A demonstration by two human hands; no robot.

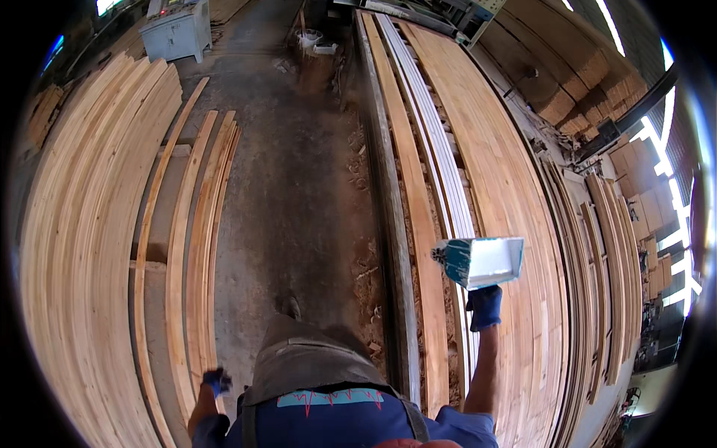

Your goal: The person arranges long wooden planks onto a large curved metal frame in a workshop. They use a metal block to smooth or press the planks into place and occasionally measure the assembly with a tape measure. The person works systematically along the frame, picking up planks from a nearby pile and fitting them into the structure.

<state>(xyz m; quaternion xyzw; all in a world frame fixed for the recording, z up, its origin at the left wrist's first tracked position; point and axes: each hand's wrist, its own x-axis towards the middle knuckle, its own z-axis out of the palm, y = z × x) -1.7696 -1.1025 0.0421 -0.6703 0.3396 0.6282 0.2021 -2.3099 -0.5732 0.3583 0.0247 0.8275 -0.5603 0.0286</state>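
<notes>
My right hand (485,306), in a blue glove, is closed on a teal box-shaped container (469,263) with white liquid, perhaps glue, inside. White smears mark its rim, and something dark and clotted sits at its left end. It is over the long workbench, above narrow strips with white-coated upper faces (441,149). Wide light-brown boards (515,224) lie side by side to their right, and a single plank (418,187) lies to their left. My left hand (216,381), also gloved, hangs low beside some loose wooden strips (200,284); its fingers are too blurred to read.
A tall stack of pale boards (82,239) fills the left side. The dark concrete floor (291,172) runs between it and the bench's metal edge (392,246). A grey cabinet (178,33) stands far left. More stacked timber (575,67) and leaning strips (612,276) are on the right.
</notes>
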